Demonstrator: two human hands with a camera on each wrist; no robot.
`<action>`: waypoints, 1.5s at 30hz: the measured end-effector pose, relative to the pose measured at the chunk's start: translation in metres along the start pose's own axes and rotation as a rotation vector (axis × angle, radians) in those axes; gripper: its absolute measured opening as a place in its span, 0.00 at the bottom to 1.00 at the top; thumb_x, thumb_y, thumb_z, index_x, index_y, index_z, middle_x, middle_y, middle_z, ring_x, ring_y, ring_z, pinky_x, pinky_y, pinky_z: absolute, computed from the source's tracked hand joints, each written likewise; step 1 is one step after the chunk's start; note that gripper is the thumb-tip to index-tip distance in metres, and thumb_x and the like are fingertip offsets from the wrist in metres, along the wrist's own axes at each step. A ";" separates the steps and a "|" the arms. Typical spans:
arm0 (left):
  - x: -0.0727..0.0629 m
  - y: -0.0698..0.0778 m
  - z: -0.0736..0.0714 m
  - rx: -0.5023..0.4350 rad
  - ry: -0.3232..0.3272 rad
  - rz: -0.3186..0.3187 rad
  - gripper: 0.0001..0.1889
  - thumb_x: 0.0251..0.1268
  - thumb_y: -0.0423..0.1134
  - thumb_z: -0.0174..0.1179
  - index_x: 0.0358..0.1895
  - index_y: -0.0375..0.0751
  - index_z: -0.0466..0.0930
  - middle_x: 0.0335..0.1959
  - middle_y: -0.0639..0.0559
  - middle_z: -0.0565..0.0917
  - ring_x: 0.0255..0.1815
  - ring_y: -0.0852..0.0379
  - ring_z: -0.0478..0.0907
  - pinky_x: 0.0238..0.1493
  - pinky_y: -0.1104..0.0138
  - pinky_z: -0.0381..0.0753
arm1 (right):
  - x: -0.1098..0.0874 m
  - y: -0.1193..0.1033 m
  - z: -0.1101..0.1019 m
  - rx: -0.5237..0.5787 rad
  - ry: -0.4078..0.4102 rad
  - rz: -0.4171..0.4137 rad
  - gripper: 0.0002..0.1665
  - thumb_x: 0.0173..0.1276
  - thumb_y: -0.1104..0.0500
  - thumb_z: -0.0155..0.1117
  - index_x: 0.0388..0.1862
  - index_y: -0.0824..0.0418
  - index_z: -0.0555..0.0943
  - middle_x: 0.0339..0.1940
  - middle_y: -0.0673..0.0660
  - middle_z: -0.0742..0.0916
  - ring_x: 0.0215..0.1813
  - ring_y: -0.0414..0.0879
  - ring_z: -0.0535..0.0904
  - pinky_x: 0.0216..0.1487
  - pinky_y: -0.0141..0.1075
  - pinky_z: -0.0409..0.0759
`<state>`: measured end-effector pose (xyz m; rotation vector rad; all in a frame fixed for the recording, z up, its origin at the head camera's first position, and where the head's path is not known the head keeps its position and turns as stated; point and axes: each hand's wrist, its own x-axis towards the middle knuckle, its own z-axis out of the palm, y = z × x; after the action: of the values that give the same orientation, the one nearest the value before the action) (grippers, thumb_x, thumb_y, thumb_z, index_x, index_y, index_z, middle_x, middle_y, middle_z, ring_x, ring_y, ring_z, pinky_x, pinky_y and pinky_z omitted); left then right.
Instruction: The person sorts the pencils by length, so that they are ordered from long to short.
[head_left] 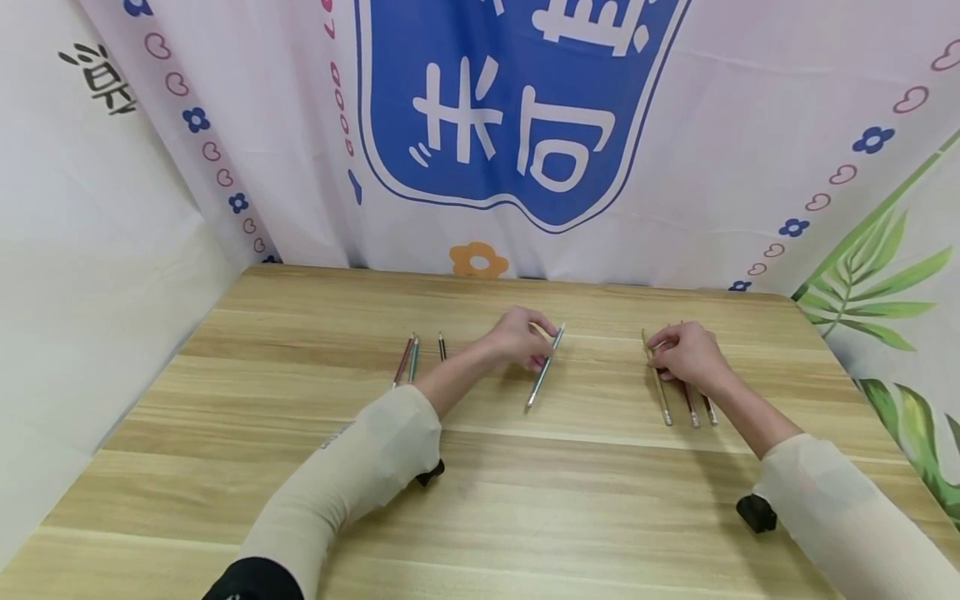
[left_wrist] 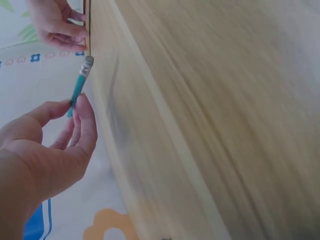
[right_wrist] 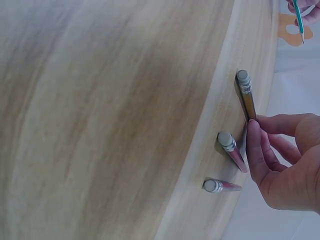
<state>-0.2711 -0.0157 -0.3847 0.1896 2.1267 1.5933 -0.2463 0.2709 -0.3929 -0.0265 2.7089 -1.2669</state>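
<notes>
With the left hand (head_left: 522, 337), pinches a green pencil (head_left: 538, 385) between thumb and fingers, over the counter (head_left: 570, 517) in front of the middle of its far edge, point aimed at that edge. With the right hand (head_left: 690, 357), pinches a gold pencil (head_left: 663, 398) by its far half, toward the far right corner, eraser end angled nearward.

Wears cream sleeves (head_left: 360, 454) on both arms, with a black device (head_left: 756, 512) under the right cuff and another at the left. Has a reddish pencil (head_left: 692, 408) and a darker pencil (head_left: 709, 410) lying beneath and beside the right hand, erasers nearward. Toward the far left corner, partly hides a red pencil (head_left: 402, 361), a teal pencil (head_left: 414, 364) and a black pencil (head_left: 442, 347) behind the left forearm, points toward the far edge.

Past that edge, faces a pale curtain (head_left: 697, 225) with a blue shield (head_left: 480, 179) and an orange flower (head_left: 461, 258).
</notes>
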 end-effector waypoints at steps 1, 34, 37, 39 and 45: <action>0.001 0.000 0.001 -0.016 -0.003 -0.002 0.14 0.63 0.18 0.63 0.52 0.28 0.80 0.25 0.43 0.81 0.23 0.53 0.78 0.27 0.67 0.89 | 0.000 0.000 0.000 0.001 -0.002 0.001 0.18 0.64 0.73 0.67 0.52 0.81 0.80 0.32 0.60 0.87 0.28 0.39 0.84 0.28 0.32 0.90; 0.013 0.004 0.037 -0.181 -0.063 -0.033 0.14 0.65 0.17 0.61 0.53 0.26 0.78 0.25 0.43 0.81 0.24 0.53 0.79 0.25 0.70 0.87 | -0.005 -0.005 -0.009 0.027 -0.018 -0.003 0.21 0.68 0.72 0.61 0.59 0.82 0.75 0.37 0.64 0.87 0.30 0.42 0.85 0.32 0.35 0.91; 0.015 0.003 0.040 -0.193 -0.061 -0.030 0.14 0.65 0.17 0.61 0.52 0.26 0.78 0.24 0.42 0.81 0.23 0.53 0.79 0.24 0.70 0.87 | -0.006 -0.005 -0.010 0.034 -0.021 -0.002 0.22 0.68 0.72 0.61 0.59 0.82 0.75 0.37 0.64 0.87 0.30 0.42 0.85 0.32 0.35 0.91; 0.017 0.003 0.042 -0.200 -0.061 -0.027 0.13 0.65 0.17 0.61 0.51 0.26 0.79 0.24 0.42 0.81 0.23 0.53 0.79 0.24 0.70 0.87 | -0.006 -0.006 -0.010 0.039 -0.022 -0.002 0.22 0.69 0.72 0.62 0.59 0.82 0.75 0.37 0.64 0.87 0.31 0.41 0.85 0.32 0.35 0.91; 0.018 0.005 0.049 -0.211 -0.069 -0.019 0.14 0.64 0.16 0.60 0.51 0.25 0.78 0.24 0.42 0.81 0.22 0.53 0.79 0.27 0.67 0.89 | -0.006 -0.005 -0.010 0.041 -0.024 -0.002 0.23 0.68 0.72 0.62 0.60 0.83 0.75 0.38 0.63 0.87 0.31 0.41 0.85 0.33 0.35 0.91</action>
<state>-0.2658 0.0350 -0.3956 0.1515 1.8877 1.7596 -0.2423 0.2756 -0.3817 -0.0398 2.6632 -1.3135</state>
